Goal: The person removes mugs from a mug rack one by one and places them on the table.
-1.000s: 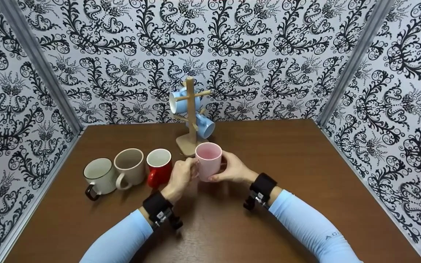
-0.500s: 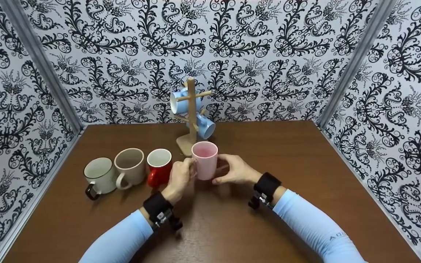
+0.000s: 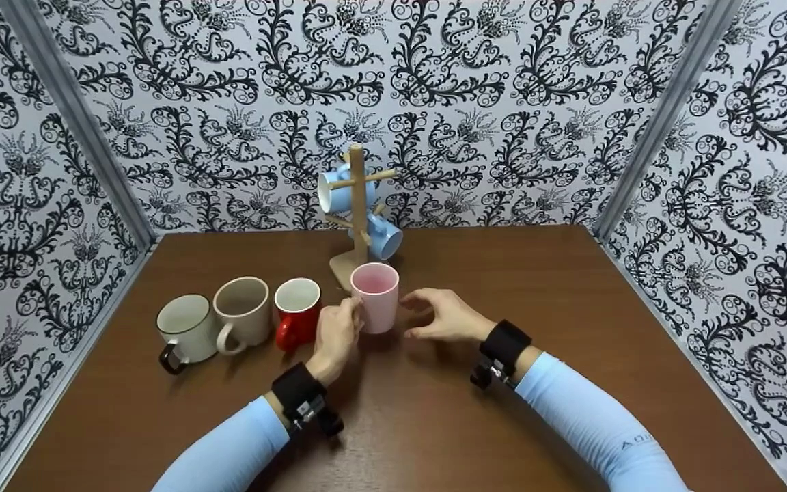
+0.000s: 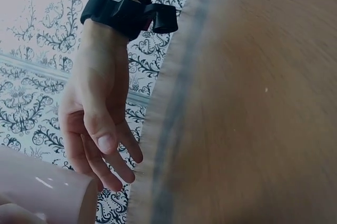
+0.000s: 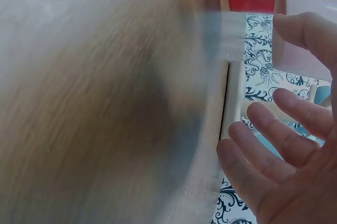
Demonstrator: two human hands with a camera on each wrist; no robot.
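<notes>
My left hand (image 3: 337, 333) grips a pink mug (image 3: 378, 309) by its handle side, upright in front of the wooden mug tree (image 3: 359, 212). In the right wrist view, patterned wall shows between the base of the pink mug (image 5: 295, 58) and the table. Just right of the mug, my right hand (image 3: 449, 316) is held apart from it, thumb and fingers spread and loosely bent, holding nothing. Light blue mugs hang on the tree, one high on the left (image 3: 342, 195) and one lower right (image 3: 385, 240).
Left of my left hand, a red mug (image 3: 306, 321), a beige mug (image 3: 246, 318) and a white mug with a black handle (image 3: 195, 338) stand in a row on the brown table (image 3: 537, 287). Patterned walls (image 3: 475, 123) enclose the table at the back and sides.
The pink mug has moved slightly left with my left hand. My right hand has let go of its side and drawn away to the right.
</notes>
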